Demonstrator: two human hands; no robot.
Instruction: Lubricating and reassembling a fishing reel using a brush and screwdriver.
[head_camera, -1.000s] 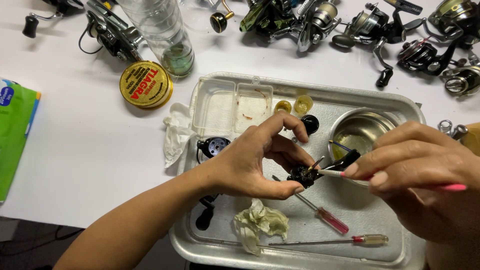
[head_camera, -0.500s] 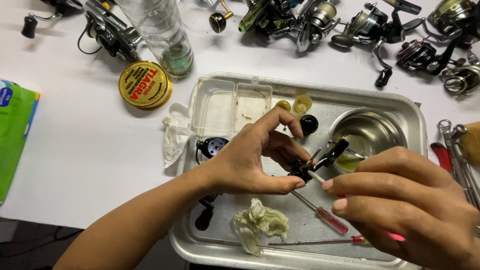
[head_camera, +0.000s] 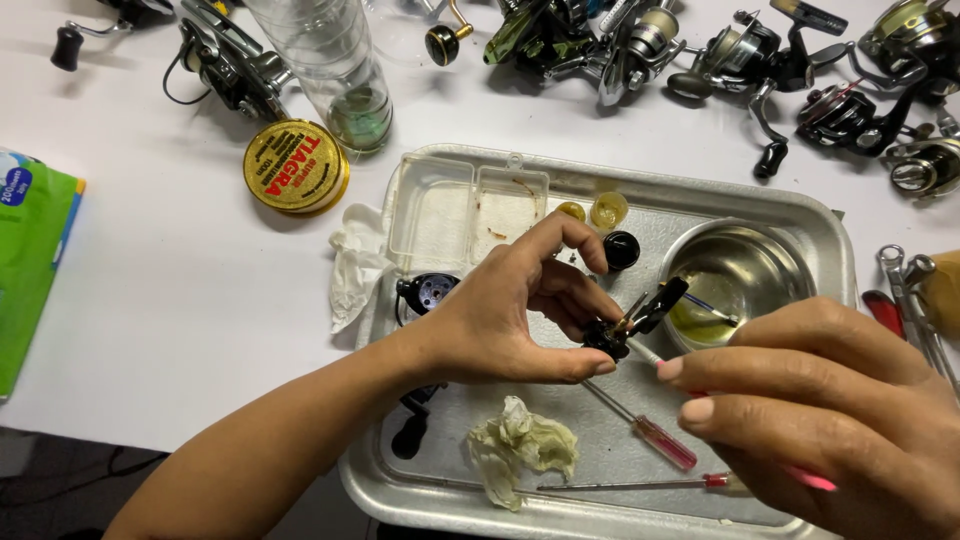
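— Right, what is your left hand (head_camera: 500, 320) doing?

— It pinches a small black metal reel part (head_camera: 612, 335) between thumb and curled fingertips, holding it up over the dented silver metal tray (head_camera: 820, 225). A short black lever sticks out of the part, up and away from your thumb.

— And your right hand (head_camera: 840, 410)?

— Its fingers are pressed together around a thin white-tipped tool with a pink handle (head_camera: 810, 478). The pale tip touches the black part just below the lever; the pink end shows under your palm.

— What lies under your hands?

— Below your left thumb, on the tray floor, lies a small screwdriver with a clear red handle (head_camera: 662, 440), and past it, nearer you, a longer thin rod with a red collar (head_camera: 640, 485). A crumpled yellowish tissue (head_camera: 520, 445) sits under your left wrist. Behind your left hand a black round reel cover (head_camera: 430, 292) lies on the tray.

— Beyond your fingers?

— A round steel bowl (head_camera: 735, 270) with oily yellow liquid stands just past the black part. A clear plastic compartment box (head_camera: 465, 215) lies beyond your left knuckles, with two yellow washers (head_camera: 607, 210) and a black knob (head_camera: 621, 249) beside it.

— Off the tray?

— On the white worktop (head_camera: 150, 250), a round gold tin (head_camera: 296, 167) and a clear plastic bottle (head_camera: 330, 70) lie far to the outside of your left hand, and a row of fishing reels (head_camera: 700, 50) runs along the far edge. Some spanners (head_camera: 905, 290) lie beyond your right hand.
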